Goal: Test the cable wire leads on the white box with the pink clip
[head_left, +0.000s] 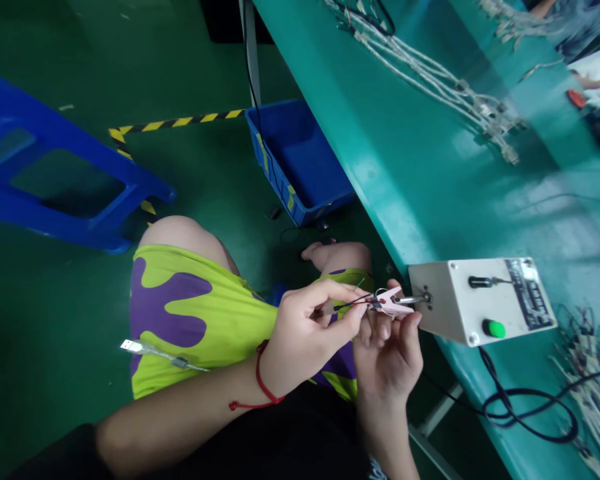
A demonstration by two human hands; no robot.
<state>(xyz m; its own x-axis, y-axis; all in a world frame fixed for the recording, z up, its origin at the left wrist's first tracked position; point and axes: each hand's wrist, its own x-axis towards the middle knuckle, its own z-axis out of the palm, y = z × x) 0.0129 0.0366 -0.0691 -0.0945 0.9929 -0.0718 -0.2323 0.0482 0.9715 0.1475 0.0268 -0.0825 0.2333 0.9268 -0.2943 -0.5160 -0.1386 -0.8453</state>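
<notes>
A pink clip [393,303] sits at the end of a metal rod [414,299] that sticks out of a white box [443,297]. My left hand [305,327], with a red string at the wrist, pinches thin wires [349,305] between thumb and index finger at the clip's left end. Black, red and green strands show there. Palm up below the clip, my right hand [387,353] has its thumb and a finger against the clip's two handles. A cable with a USB plug [133,345] lies across my lap and passes under my left forearm.
The white box, with a green button [494,329], stands on the green table [380,193]. Cable bundles [430,80] lie farther back. A black cord [530,393] loops near the edge. A blue bin [305,153] and blue stool [75,160] are on the floor.
</notes>
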